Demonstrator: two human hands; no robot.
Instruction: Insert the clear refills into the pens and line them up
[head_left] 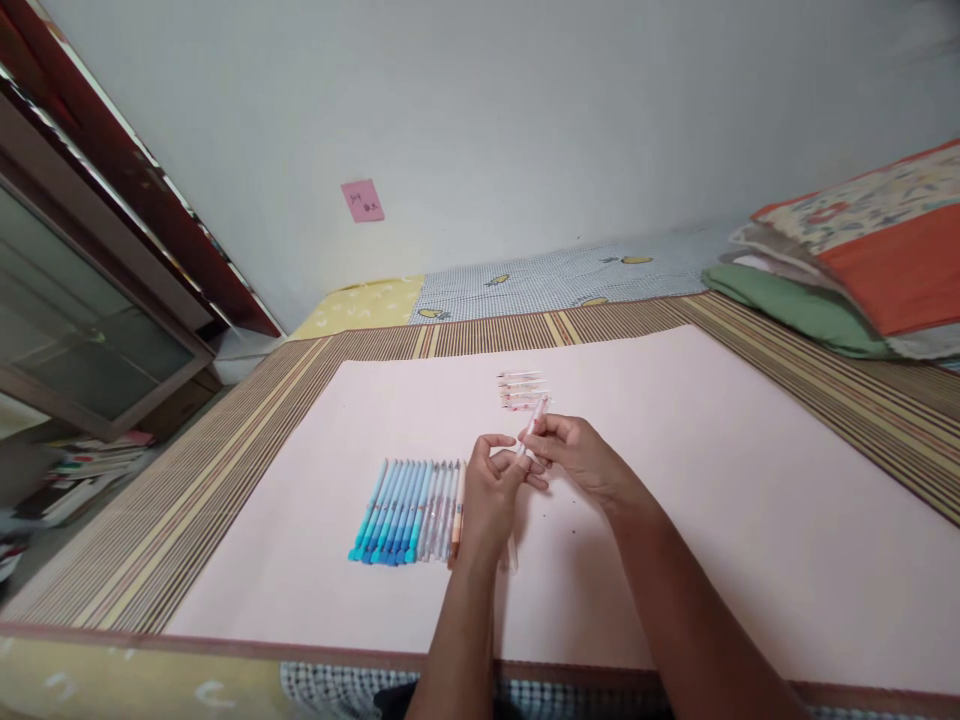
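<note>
Between both hands a whitish pen with a small red mark is held up at a slant. My left hand pinches its lower end, and my right hand grips it higher up. Just beyond the hands lies a short stack of thin pen refills with pinkish marks. To the left a row of blue pens lies side by side, followed by several clear pens and an orange-brown pen. My left forearm hides part of the row; a pale pen end shows beside it.
A large pale pink sheet covers the striped mat. Folded bedding and an orange patterned pillow are piled at the right. A pink note is on the wall. A glass-door cabinet stands at the left.
</note>
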